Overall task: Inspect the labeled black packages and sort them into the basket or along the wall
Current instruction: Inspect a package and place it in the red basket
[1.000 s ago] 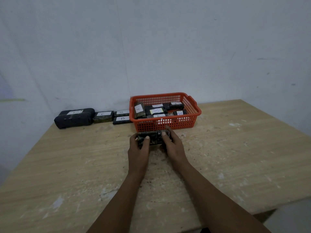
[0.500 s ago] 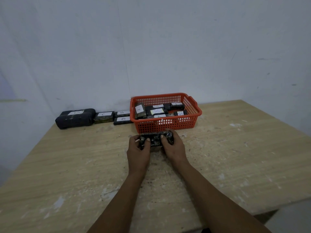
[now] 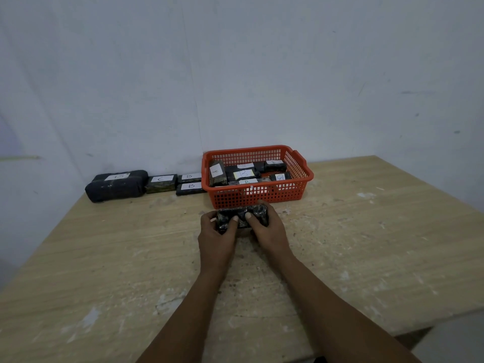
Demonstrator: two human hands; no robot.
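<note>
A shiny black package [image 3: 242,215] is held just in front of the orange basket [image 3: 301,189], its label not visible. My left hand [image 3: 216,237] grips its left end and my right hand [image 3: 267,231] grips its right end, both thumbs pressed on its top. The basket holds several black packages with white labels, one marked A [image 3: 216,173] standing at its left. Along the wall to the left lie a large black package [image 3: 115,186], a package marked C [image 3: 161,182] and two marked B [image 3: 190,186].
The wooden table [image 3: 366,244] is scuffed with white marks and ends at the lower right, where the floor shows. White walls meet in a corner behind the basket. Bare tabletop lies to the right and in front of my hands.
My hands have turned the package over a little and drawn it slightly toward me, away from the basket's front wall. My thumbs have moved closer together on its top.
</note>
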